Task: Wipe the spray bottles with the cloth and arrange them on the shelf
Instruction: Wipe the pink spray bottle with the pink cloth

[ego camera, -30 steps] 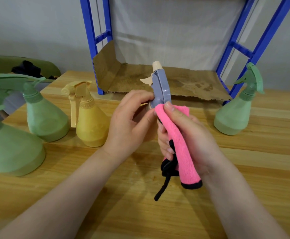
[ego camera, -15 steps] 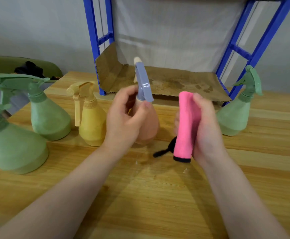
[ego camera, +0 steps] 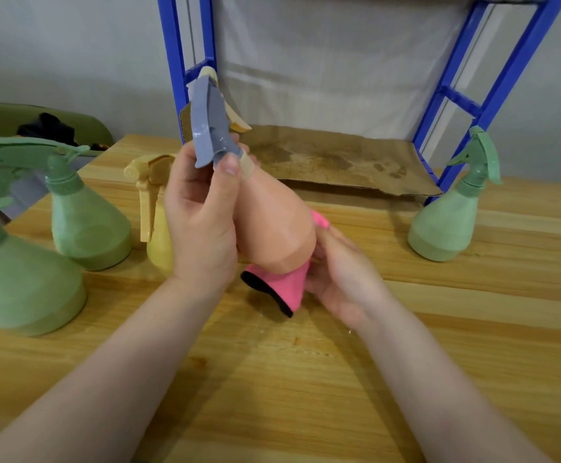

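My left hand (ego camera: pixel 202 225) grips the neck of a peach spray bottle (ego camera: pixel 272 225) with a grey trigger head (ego camera: pixel 209 128), lifted off the table and tilted to the left. My right hand (ego camera: pixel 342 279) presses a pink cloth (ego camera: pixel 282 285) with black trim against the bottle's base from below. A yellow spray bottle (ego camera: pixel 155 222) stands behind my left hand, partly hidden. Two green spray bottles (ego camera: pixel 85 215) (ego camera: pixel 15 279) stand at the left and one green bottle (ego camera: pixel 449 218) at the right. The blue shelf frame (ego camera: pixel 472 85) rises at the back.
A stained cardboard sheet (ego camera: pixel 339 158) lines the shelf's bottom level at table height. The wooden table (ego camera: pixel 306 379) stretches under my arms. A green chair (ego camera: pixel 38 121) with a dark item on it sits at the far left.
My left hand has lifted and tilted the peach bottle. My right hand has moved the pink cloth from beside the bottle to under its base.
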Available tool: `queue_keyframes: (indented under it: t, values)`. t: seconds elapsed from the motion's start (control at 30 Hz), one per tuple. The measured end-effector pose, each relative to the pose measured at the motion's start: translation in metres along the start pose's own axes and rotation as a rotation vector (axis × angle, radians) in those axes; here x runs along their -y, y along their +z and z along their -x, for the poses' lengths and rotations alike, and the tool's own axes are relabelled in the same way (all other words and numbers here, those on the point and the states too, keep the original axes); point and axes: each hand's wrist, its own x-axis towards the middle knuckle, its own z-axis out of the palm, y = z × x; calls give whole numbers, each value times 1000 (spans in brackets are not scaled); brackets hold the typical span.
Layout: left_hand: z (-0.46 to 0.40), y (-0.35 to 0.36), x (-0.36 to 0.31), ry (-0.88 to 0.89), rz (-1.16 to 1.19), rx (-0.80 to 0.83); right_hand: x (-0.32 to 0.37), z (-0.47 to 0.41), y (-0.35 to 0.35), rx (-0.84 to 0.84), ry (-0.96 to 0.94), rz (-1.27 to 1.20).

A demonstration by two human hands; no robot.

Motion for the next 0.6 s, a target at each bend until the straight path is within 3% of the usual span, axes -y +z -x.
queue_keyframes:
  t: [0.1,0.17,0.4,0.6]
  values:
    - [3,2,-2,-14,-4,50,1,2,4,101,154,-280]
    - [4,3,-4,10,-43,101,2,4,4,145,206,-327]
    - [12,9,-5,61,-165,317,4,13,6,120,165,-48]
    - [5,4,-8,46,-103,350,14,10,-5,95,128,262]
